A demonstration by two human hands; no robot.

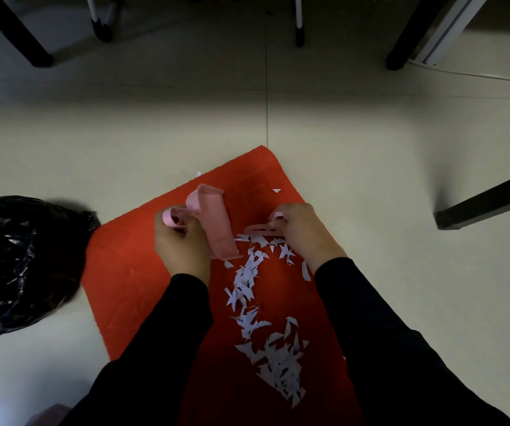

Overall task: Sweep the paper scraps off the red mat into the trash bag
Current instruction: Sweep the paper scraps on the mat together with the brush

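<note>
Now | left hand (180, 244) grips dustpan (216, 229) | right hand (302, 229) grips half-hidden brush (262, 232) | trash bag (17, 265) cut off

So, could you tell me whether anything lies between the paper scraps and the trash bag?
Nothing fixed does. Between the paper scraps and the trash bag lie only bare red mat, the left hand gripping the dustpan, and its sleeve. The right hand grips the brush at the scraps' far end.
</note>
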